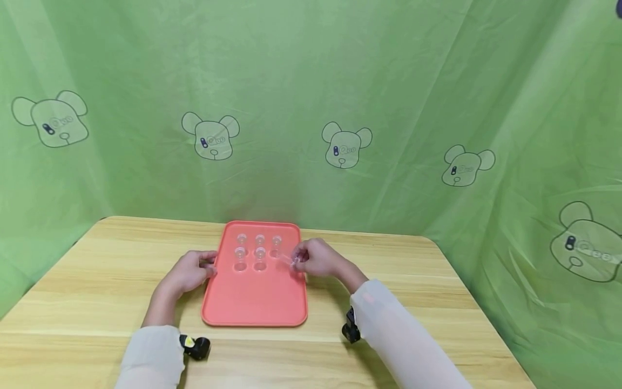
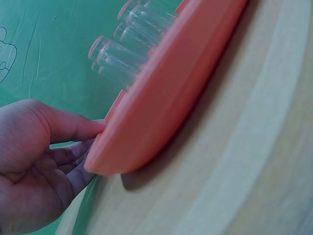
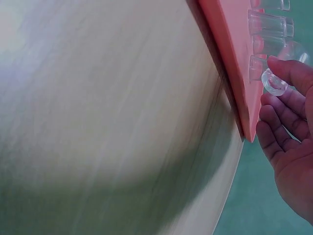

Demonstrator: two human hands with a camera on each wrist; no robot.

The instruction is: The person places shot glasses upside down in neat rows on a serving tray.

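A red tray (image 1: 255,308) lies on the table, with several small clear glasses (image 1: 259,253) upright in two rows on its far half. At the tray's left edge is my left hand (image 1: 193,270); in the left wrist view its thumb (image 2: 80,126) lies on the rim and the other fingers are below it. My right hand (image 1: 316,258) pinches another clear glass (image 3: 275,83) between thumb and fingers. This glass is tipped onto its side over the tray's right part, near the front row, its round thick end facing the right wrist camera.
The wood-grain table (image 1: 97,302) reaches out on both sides of the tray. Behind it and at the right hangs a green curtain (image 1: 282,81) with bear-head drawings. A small black camera (image 1: 195,347) is worn on the left wrist, and another camera (image 1: 351,327) on the right.
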